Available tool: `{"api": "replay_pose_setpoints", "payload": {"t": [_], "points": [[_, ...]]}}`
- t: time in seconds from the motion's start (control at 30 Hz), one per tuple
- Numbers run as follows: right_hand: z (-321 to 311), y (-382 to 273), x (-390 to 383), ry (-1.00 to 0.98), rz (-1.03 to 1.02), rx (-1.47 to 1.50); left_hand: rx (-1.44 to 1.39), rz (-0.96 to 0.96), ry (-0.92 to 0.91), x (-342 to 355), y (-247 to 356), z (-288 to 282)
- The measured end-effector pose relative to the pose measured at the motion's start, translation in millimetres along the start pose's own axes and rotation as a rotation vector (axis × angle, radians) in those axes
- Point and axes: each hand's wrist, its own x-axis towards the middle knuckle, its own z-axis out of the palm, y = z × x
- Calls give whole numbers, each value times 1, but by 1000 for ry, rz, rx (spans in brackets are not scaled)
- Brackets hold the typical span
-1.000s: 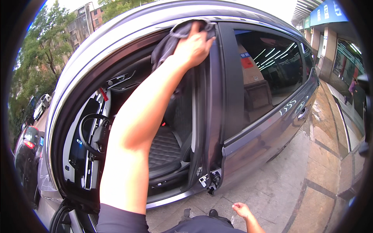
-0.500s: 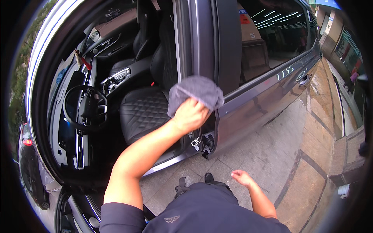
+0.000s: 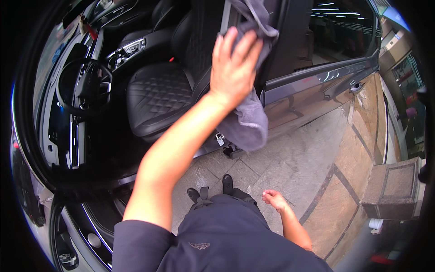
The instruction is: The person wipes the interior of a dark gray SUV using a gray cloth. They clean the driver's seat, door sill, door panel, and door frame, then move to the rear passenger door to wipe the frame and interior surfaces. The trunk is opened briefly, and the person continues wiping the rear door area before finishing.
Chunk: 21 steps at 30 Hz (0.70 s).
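1. stone paving (image 3: 290,154) outdoors, beside a grey car (image 3: 294,104), in a round, dark-rimmed fisheye view looking down from my head. the front doorway is open, with the rear door to its right.
2. through the opening are a black quilted seat (image 3: 158,99) and, further left, a steering wheel (image 3: 89,88). the open front door (image 3: 81,226) shows at lower left.
3. my left hand (image 3: 234,68) is raised at upper centre, in front of the door pillar (image 3: 232,19). its fingers are stretched and slightly spread over a grey cloth (image 3: 247,127); thumb and palm are hidden, so i cannot tell whether they grip it.
4. the cloth is bunched around my fingertips and drapes below my wrist, its lower end hanging near a small metal fitting (image 3: 220,138).
5. my right hand (image 3: 274,200) is low at my side, above the paving, fingers loosely bent, nothing showing in them.
6. i judge the step in hand to be wiping the pillar.
7. to my mind, the next move calls for flat, even pressure along the pillar, with the loose end gathered so it cannot snag on the fitting.
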Motion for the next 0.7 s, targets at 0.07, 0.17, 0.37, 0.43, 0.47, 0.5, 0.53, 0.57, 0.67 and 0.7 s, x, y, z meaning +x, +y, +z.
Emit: {"api": "replay_pose_setpoints", "payload": {"t": [0.07, 0.17, 0.37, 0.43, 0.47, 0.5, 0.53, 0.57, 0.67, 0.7], "points": [[-1, 4, -3, 20, -15, 40, 51, 27, -207, -56, 10, 5], [-10, 8, -10, 81, 64, 84, -53, 123, -529, -156, 28, 0], [-35, 15, -29, 136, 2, 57, -124, -172, -617, -206, 63, -22], [-38, 14, -29, 134, 39, 49, -226, -310, -319, -177, 64, -14], [-39, 13, -27, 119, 65, 22, -185, -322, -186, -161, 63, -6], [-40, 11, -24, 115, 124, -5, -155, -338, -191, -147, 60, 2], [-41, 9, -20, 71, 77, -41, -121, -331, -227, -136, 58, 11], [-44, 7, -15, 42, 60, -79, -90, -252, -184, -133, 56, 13], [-57, 4, -1, 8, 9, -129, -146, -296, -282, -159, 59, 7], [-63, 4, 3, -10, -35, -107, -177, -363, -355, -178, 63, -4]]}}
